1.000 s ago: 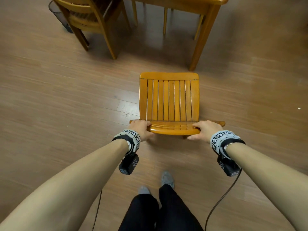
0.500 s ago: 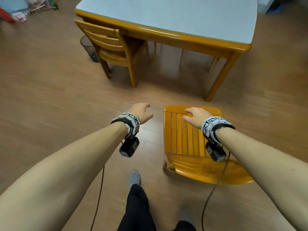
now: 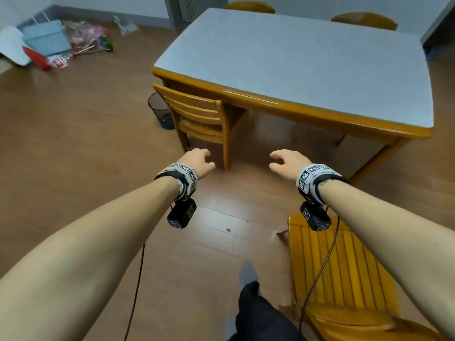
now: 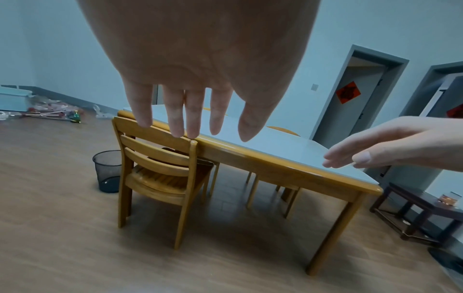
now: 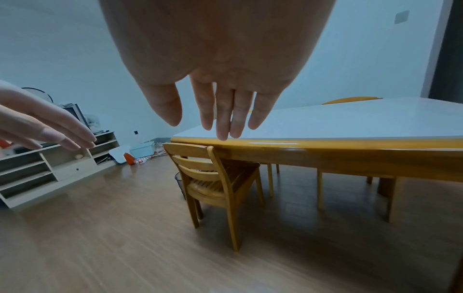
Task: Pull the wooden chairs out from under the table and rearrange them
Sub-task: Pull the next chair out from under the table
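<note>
One wooden chair (image 3: 344, 274) stands pulled out on the floor at the lower right, under my right forearm. A second wooden chair (image 3: 202, 119) (image 4: 160, 168) (image 5: 215, 176) is tucked partly under the near left corner of the grey-topped table (image 3: 307, 62). My left hand (image 3: 198, 162) (image 4: 190, 111) and right hand (image 3: 286, 162) (image 5: 213, 111) hover in the air side by side, fingers straight and relaxed, holding nothing. Both are short of the tucked chair's backrest. Two more chair backs (image 3: 364, 19) show beyond the table's far edge.
A black mesh wastebasket (image 3: 161, 114) stands left of the tucked chair. Clutter and a blue box (image 3: 46, 38) lie on the floor at the far left. A low shelf unit (image 5: 50, 166) lines the left wall, and a dark side table (image 4: 426, 214) stands right of the table.
Both hands let go of the pulled-out chair's backrest and rose forward. My view lifted from that chair to the table and the tucked chair.
</note>
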{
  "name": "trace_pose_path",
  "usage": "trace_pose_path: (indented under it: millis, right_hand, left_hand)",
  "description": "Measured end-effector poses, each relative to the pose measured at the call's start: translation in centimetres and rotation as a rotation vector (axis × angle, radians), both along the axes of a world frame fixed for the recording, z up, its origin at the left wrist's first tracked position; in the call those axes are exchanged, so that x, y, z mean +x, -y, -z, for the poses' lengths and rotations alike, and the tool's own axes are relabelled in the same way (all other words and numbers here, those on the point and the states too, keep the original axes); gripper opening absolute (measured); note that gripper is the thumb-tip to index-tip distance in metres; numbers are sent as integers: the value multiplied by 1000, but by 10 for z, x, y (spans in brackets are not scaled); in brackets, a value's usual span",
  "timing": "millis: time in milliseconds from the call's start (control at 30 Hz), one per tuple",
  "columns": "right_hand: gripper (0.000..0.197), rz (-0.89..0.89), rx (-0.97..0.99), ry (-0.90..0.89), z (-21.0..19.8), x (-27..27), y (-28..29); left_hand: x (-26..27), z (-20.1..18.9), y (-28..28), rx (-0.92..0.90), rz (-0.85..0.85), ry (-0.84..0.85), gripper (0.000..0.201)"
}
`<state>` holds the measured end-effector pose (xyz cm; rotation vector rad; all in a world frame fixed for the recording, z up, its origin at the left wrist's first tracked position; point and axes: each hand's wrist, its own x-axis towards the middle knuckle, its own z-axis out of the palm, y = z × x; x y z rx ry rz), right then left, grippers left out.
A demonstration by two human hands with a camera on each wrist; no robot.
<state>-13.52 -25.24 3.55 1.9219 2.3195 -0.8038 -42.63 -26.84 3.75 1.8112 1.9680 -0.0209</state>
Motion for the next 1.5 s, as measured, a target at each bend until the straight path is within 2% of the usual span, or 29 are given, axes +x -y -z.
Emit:
trace_pose_path:
  millis: [233, 500, 600, 733, 900, 1067, 1233, 1400, 1500]
  right_hand:
    - [54, -41, 6, -8, 28, -89, -171]
    - [57, -84, -17, -14, 43, -190, -313]
    - [56, -88, -25, -6, 53, -223, -362]
    - [59, -28, -69, 6, 82, -261, -414]
    - [65, 99, -175, 36, 125, -291, -460]
    - [71, 115, -281, 52, 155, -315, -476]
    - [71, 166, -264, 90, 174, -331, -485]
    - [48, 229, -164, 94, 188, -338, -484]
    - [45, 246, -114, 79, 191, -339, -478]
  left_hand:
    - [-72, 8, -155, 12, -28, -9, 52]
    - [-166, 13, -291, 6, -80, 15, 49]
    - [-197, 31, -342, -21, -85, 16, 51]
    - [-234, 66, -416, -56, 3, -10, 53]
    - [-275, 105, -507, -129, 148, -47, 55]
    - [-305, 135, -555, -223, 244, -95, 67]
    - [-330, 157, -570, -250, 322, -146, 70]
    - [-335, 178, -571, -142, 328, -158, 56]
    - [-336, 186, -565, -57, 336, -165, 47]
